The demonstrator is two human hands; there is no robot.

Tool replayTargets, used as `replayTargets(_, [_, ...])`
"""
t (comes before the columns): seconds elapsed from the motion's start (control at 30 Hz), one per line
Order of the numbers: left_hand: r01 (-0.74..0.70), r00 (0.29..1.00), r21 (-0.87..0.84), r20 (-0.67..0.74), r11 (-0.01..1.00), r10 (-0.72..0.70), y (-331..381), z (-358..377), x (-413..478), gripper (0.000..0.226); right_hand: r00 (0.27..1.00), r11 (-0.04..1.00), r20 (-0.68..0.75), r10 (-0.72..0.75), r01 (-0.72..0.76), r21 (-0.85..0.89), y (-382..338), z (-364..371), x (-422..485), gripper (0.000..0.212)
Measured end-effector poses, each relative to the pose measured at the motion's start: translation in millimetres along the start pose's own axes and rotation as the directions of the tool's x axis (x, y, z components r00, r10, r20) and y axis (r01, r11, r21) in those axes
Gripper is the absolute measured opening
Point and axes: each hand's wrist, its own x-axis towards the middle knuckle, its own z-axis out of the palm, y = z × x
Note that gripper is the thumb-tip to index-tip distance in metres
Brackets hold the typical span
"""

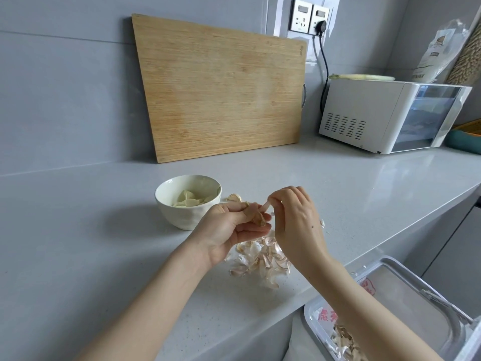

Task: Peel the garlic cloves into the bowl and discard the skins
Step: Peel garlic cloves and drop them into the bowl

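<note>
the left hand [231, 227] cradles a garlic clove [256, 214] above the desk [91, 243], palm turned up, its fingers curled under and round the clove. the right hand [294, 217] pinches a strip of skin [266, 205] at the clove's upper end between thumb and fingertips, and the strip stands up and away from the clove. the clove is in the air just right of the white bowl [179, 217], which holds several peeled cloves [190, 199]. one more clove [233, 197] lies on the desk just beside the bowl, seemingly in its skin. below the hands a pile of loose skins [260, 259] lies on the desk. more skins [343, 340] sit in the lined bin [406, 290] past the desk's edge at lower right.

the clove is probably light, small and firm, and likely slick once bare. it is best held by its flanks, leaving both ends free for the peeling fingers. the skin looks papery and brittle and probably tears into strips rather than slipping off whole. the best hold is on a lifted edge close to the clove, pulling along its length. the loose skins weigh almost nothing and would scatter at a careless move. sweeping them with the side of a hand toward the bin seems surer than picking them up singly.
</note>
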Motion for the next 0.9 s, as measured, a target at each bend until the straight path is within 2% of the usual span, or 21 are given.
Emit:
replayTargets(0.07, [0.040, 0.999, 0.055, 0.011, 0.998, -0.040, 2.2, -0.8, -0.6, 0.020, 1.000, 1.000, 0.001, 0.010, -0.010, -0.009, 1.7, 2.2, 0.4, 0.028])
replayTargets(0.13, [0.087, 0.996, 0.039, 0.010, 0.995, -0.087, 3.8, -0.7, -1.1, 0.021, 1.000, 1.000, 0.001, 0.020, -0.020, -0.023, 2.7, 5.0, 0.1, 0.028])
replayTargets(0.3, [0.261, 0.963, -0.176, -0.027, 0.949, -0.270, 6.8, -6.0, 0.1, 0.016, 0.988, 0.988, -0.044, 0.147, -0.149, -0.049, 13.5, 2.9, 0.5, 0.021])
replayTargets(0.37, [0.303, 0.946, -0.269, -0.028, 0.914, -0.322, 8.5, -7.9, 0.6, 0.014, 0.990, 0.987, 0.023, 0.139, -0.137, -0.082, 18.2, 1.0, -0.9, 0.016])
replayTargets(0.43, [0.325, 0.936, -0.309, -0.028, 0.894, -0.350, 8.6, -8.3, 1.4, 0.019, 0.985, 0.988, 0.120, 0.121, -0.108, -0.107, 16.6, -0.3, -5.7, 0.023])
replayTargets(0.53, [0.353, 0.924, -0.355, -0.011, 0.865, -0.382, 7.4, -7.4, 1.5, 0.023, 0.941, 0.971, 0.253, 0.223, -0.238, 0.031, 3.0, -9.3, -5.7, 0.036])
replayTargets(0.6, [0.367, 0.919, -0.372, 0.004, 0.853, -0.394, 7.0, -7.0, 1.0, 0.015, 0.862, 0.886, 0.426, 0.276, -0.400, 0.235, -6.0, -16.7, -1.8, 0.033])
replayTargets(0.67, [0.373, 0.918, -0.372, 0.016, 0.850, -0.395, 5.9, -6.8, 2.2, 0.006, 0.785, 0.781, 0.568, 0.248, -0.509, 0.362, -10.8, -20.1, 1.5, 0.029])
replayTargets(0.77, [0.371, 0.916, -0.372, -0.008, 0.851, -0.402, 3.3, -7.5, 5.4, 0.009, 0.799, 0.771, 0.557, 0.226, -0.496, 0.399, -14.6, -15.9, 3.1, 0.016])
replayTargets(0.9, [0.287, 0.933, -0.332, -0.117, 0.899, -0.341, 3.0, -7.7, 6.5, 0.017, 0.806, 0.730, 0.508, 0.303, -0.539, 0.420, -14.4, -11.2, 2.6, 0.003])
